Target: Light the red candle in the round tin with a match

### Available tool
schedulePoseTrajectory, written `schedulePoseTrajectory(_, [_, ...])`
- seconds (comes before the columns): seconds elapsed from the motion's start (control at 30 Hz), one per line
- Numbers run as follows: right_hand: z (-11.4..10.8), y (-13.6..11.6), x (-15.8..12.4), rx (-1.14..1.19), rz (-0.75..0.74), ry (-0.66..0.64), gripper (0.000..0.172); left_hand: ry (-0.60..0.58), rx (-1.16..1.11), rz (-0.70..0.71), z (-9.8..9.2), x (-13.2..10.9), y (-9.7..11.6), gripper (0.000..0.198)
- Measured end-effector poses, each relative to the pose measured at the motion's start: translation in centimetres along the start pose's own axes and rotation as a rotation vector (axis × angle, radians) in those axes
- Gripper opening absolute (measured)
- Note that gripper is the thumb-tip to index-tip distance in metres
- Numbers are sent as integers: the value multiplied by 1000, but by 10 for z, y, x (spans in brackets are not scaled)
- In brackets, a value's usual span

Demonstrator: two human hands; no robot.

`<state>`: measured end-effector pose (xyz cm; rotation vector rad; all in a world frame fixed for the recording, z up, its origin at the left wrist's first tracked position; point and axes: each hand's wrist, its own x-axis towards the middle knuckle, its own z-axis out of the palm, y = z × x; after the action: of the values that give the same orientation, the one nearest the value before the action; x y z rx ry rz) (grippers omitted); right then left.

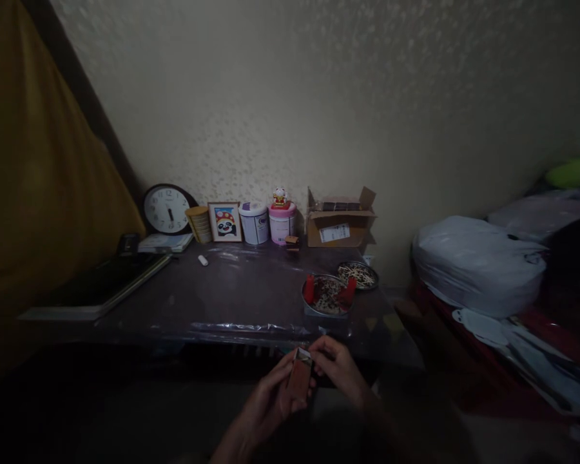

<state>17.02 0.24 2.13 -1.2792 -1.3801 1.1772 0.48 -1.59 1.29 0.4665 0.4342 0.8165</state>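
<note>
Through the remote feed I am viewing a dark table (241,290) under glossy clear plastic. Along its back, a yellow ribbed cup (200,228), a framed panda picture (225,223), a white-and-purple round tub (254,224), a pink-and-white round tub (281,227) and an open brown cardboard box (315,235) are standing. A small white oblong object (203,260) is lying forward; two round silver-rimmed dishes (327,314) are sitting rightward.

Small box (300,379) seemingly reddish, brown carton (359,231), mottled wall (270,109), mustard curtain (38,161)

Left hand (269,394), right hand (338,364): both bare, fingers (321,345) slim. Forearms (236,438) likewise uncovered, fading into shadow lower down; clothing too dark to read from here.
</note>
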Motion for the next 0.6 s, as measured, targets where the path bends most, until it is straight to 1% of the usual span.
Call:
schedulePoseTrajectory(0.1, [-2,-1,-2,-217,-143,-1,12,75,-4,-48,-1,3,0,32])
schedulePoseTrajectory(0.2, [-3,-3,-5,-435,-250,-28,10,132,7,-75,-3,6,-1,28])
schedulePoseTrajectory(0.3, [-4,-1,-7,-566,-281,-95,10,150,38,-77,-4,7,-2,28])
schedulePoseTrajectory(0.43, [-5,2,-8,-696,-277,-156,13,166,127,-68,-3,6,-4,31])
schedulePoseTrajectory(0.53, [-5,1,-10,-741,-282,-197,16,142,169,-81,-4,6,-7,35])
schedulePoseTrajectory(0.6, [-4,-1,-12,-739,-296,-197,15,129,170,-86,-5,7,-8,38])
